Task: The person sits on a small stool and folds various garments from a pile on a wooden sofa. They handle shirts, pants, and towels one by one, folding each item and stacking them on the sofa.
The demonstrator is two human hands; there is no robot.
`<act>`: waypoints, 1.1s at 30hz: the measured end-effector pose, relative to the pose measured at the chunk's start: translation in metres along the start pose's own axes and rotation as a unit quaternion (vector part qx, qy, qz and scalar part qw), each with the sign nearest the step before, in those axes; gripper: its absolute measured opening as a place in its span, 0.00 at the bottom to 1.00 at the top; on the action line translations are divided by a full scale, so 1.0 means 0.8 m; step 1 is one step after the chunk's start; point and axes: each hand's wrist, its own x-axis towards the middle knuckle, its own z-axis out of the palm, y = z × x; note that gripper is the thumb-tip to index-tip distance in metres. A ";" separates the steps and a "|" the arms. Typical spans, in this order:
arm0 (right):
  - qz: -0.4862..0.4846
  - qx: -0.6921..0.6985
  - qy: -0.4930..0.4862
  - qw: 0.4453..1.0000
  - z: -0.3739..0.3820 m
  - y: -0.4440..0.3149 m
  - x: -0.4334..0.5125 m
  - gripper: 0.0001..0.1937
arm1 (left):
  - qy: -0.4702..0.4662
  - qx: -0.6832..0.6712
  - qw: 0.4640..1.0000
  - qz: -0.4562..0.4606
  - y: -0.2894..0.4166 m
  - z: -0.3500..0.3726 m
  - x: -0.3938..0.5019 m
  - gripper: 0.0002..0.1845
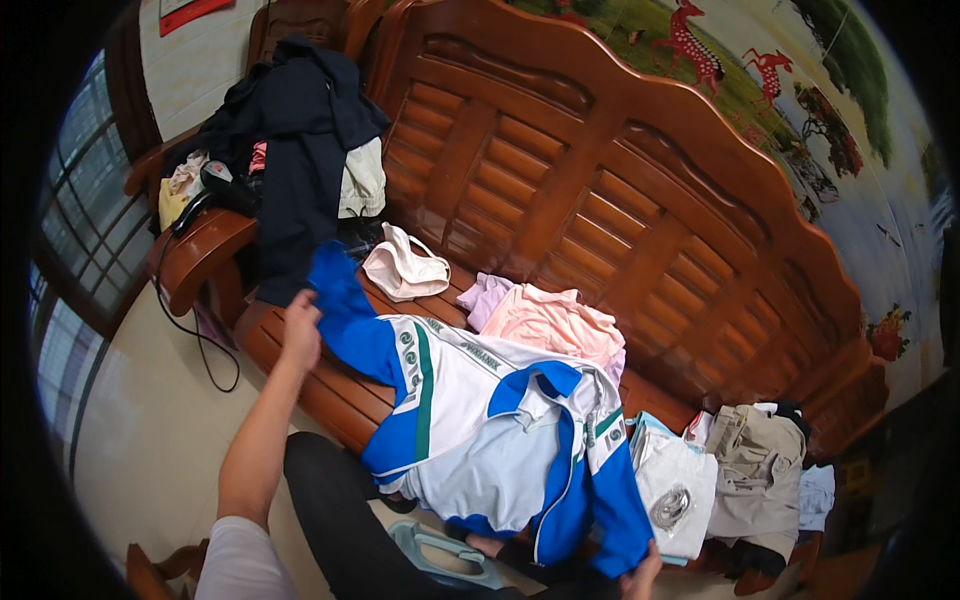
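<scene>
A blue and white zip jacket (457, 375) with green stripes and printed lettering lies spread across the seat and front edge of a wooden bench, its collar towards the lower right. The front hangs open, showing a pale blue lining (495, 469). My left hand (302, 334) grips one blue sleeve (352, 322) near its end; that end is blurred and raised. At the bottom edge, my right hand (643, 574) pinches the cuff of the other blue sleeve (619, 517). Part of my right hand is cut off by the frame.
Behind the jacket lie a pink garment (544, 319) and a white bra (405, 262). Dark clothes (300, 150) and a hair dryer (225, 191) cover the left armrest; its cord hangs down. Folded clothes (754, 469) sit at right. A pale blue plastic stool (442, 555) stands below.
</scene>
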 end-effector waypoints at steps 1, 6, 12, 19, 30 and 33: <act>0.040 0.127 -0.037 0.990 0.012 -0.024 0.012 0.28 | -0.052 0.107 0.993 0.008 -0.005 -0.015 -0.043 0.17; 0.002 0.310 -0.179 0.934 0.071 -0.112 -0.005 0.26 | -0.444 0.341 0.828 0.010 -0.057 0.092 -0.262 0.17; 0.174 0.253 -0.432 0.848 0.198 -0.026 -0.135 0.19 | -0.345 0.471 0.812 0.015 -0.153 0.062 -0.345 0.15; -0.039 -0.160 -0.215 0.963 0.180 0.136 -0.121 0.09 | 0.231 0.488 0.829 -0.145 -0.190 -0.036 -0.297 0.25; -0.162 -0.318 -0.034 0.933 0.054 0.211 0.063 0.44 | -0.130 0.607 0.704 -0.346 -0.198 -0.032 -0.327 0.37; -0.053 -0.303 -0.018 0.951 0.089 0.168 -0.007 0.45 | -0.212 0.592 0.701 -0.337 -0.184 -0.052 -0.347 0.37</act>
